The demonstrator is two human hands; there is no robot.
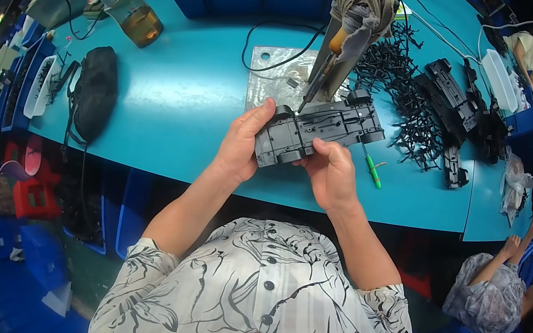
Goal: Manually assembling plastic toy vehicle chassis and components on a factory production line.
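Both my hands hold a black plastic toy car chassis [319, 127] over the table's near side. My left hand [241, 139] grips its left end, thumb along the top edge. My right hand [332, 172] holds the lower edge near the middle, thumb on the face and fingers partly hidden beneath. Just behind the chassis, a soldering iron [318, 79] with an orange handle hangs tip down beside an upright post; its tip is close to the chassis's upper edge, and I cannot tell whether they touch. A green-handled screwdriver [372, 171] lies right of my right hand.
A metal plate [272, 73] lies under the post. Loose small black parts [414, 118] and more black chassis [454, 97] are heaped at right. A blue bin [255, 0] stands at the back. Left are a jug of brown liquid [139, 20] and a black pouch [95, 93]. Other people sit nearby.
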